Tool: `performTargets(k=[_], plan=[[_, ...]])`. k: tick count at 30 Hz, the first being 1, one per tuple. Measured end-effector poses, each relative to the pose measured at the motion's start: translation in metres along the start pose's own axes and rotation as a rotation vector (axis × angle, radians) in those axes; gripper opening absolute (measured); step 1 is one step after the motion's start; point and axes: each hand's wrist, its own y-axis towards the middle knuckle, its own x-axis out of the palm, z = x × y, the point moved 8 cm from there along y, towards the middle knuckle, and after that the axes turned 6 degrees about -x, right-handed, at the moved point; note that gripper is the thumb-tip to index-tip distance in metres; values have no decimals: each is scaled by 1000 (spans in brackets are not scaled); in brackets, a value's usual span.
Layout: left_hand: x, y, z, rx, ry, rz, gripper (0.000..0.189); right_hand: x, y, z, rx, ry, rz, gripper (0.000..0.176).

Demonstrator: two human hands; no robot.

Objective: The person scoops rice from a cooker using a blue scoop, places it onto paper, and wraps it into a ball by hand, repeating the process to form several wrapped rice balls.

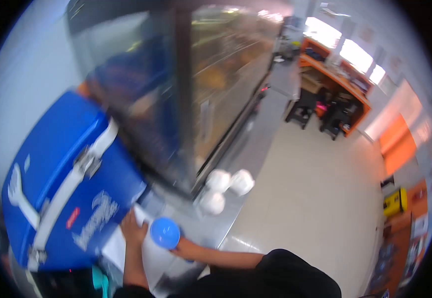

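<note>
A container with a round blue lid (165,232) and a pale body stands at the lower middle, in front of me. My right hand (182,248) is closed against its right side, its fingers partly hidden by the lid. To the left of the container, my left hand (133,229) lies by a white sheet (114,247) at the foot of a big blue cooler box (97,198). Its thumb stands apart from the fingers, whose tips are blurred. White straps with metal buckles cross the cooler.
Three white round bundles (218,180) sit on the metal counter (245,144) beside a glass display case (226,74). Behind the glass is a blurred person in blue (136,79). An orange desk (332,74) and black stools (302,110) stand further off. Something teal (99,280) lies below the cooler.
</note>
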Motion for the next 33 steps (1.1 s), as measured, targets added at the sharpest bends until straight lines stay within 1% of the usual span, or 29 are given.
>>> performTargets(k=[1, 2, 3, 4, 6, 7, 8, 9, 10, 12, 13, 15, 17, 18, 19, 20, 21, 22, 23, 24, 25, 26, 27, 28, 29, 30, 31, 33], plan=[[-5, -2, 5, 11, 22, 27, 78, 4, -2, 5, 54, 86, -70, 33], [-1, 1, 4, -56, 47, -38, 81, 3, -1, 4, 100, 82, -124, 34], [3, 1, 2, -107, 98, -61, 83, 2, -3, 2, 132, 65, -170, 35], [3, 1, 3, -147, 143, -73, 84, 9, -8, -4, 113, 91, -216, 35], [-8, -3, 13, -204, 177, -162, 86, -12, -1, -20, 14, 18, -11, 28], [-7, -2, 11, -153, 164, -112, 85, -11, 3, -26, -18, 22, -48, 28], [-4, -5, 8, -103, 148, -63, 84, -12, 2, -23, 63, 19, -61, 27], [-10, -12, 10, -53, 123, -35, 78, -14, -1, -18, 146, 9, -73, 26], [-12, -20, 2, -91, 110, -9, 78, -14, 0, -19, 119, 0, -111, 26], [-22, -45, 9, 119, -19, 127, 71, -12, -2, -1, 304, 68, -157, 26], [-22, -62, 8, 123, -10, 104, 65, -10, -3, 0, 274, 63, -193, 26], [-34, -96, 7, 183, -65, 99, 61, -21, -4, 0, 221, 180, -11, 26], [-30, -127, -2, 224, -79, 31, 60, -27, -13, -2, 366, 272, 64, 27], [-33, -144, -6, 244, -82, 30, 61, -28, -16, 5, 312, 265, 81, 26], [-45, -161, -8, 241, -95, 11, 62, -32, -15, -13, 416, 240, 104, 25], [-52, -176, -13, 251, -117, 13, 62, -33, -14, -23, 314, 288, 173, 22], [-59, -190, -21, 248, -155, 8, 60, -31, -19, -13, 327, 283, 157, 29], [-64, -202, -28, 248, -196, 2, 59, -31, -15, -7, 190, 229, 114, 27], [-67, -213, -38, 228, -183, -3, 59, -32, -17, -18, 282, 139, 119, 26], [-72, -223, -49, 196, -233, 1, 57, -30, -16, -14, 267, 115, 95, 25], [-75, -236, -61, 168, -284, 2, 55, -30, -14, -12, 294, 56, 94, 24], [-76, -250, -70, 160, -273, -13, 55, -30, -11, -8, 280, 15, 95, 23], [-81, -261, -82, 168, -292, -10, 54, -32, -6, -26, 347, -48, 93, 23], [-87, -274, -94, 180, -311, -12, 53, -35, -6, -17, 310, -61, 119, 24], [-97, -288, -105, 202, -302, 17, 54, -36, -8, -14, 304, -10, 165, 26], [-98, -302, -120, 212, -297, -13, 54, -35, -9, -14, 308, 44, 188, 27], [-101, -312, -138, 202, -321, 35, 54, -36, -11, -5, 344, 33, 205, 29], [-109, -334, -166, 161, -383, 129, 51, -36, -7, -4, 258, -43, 207, 26]])
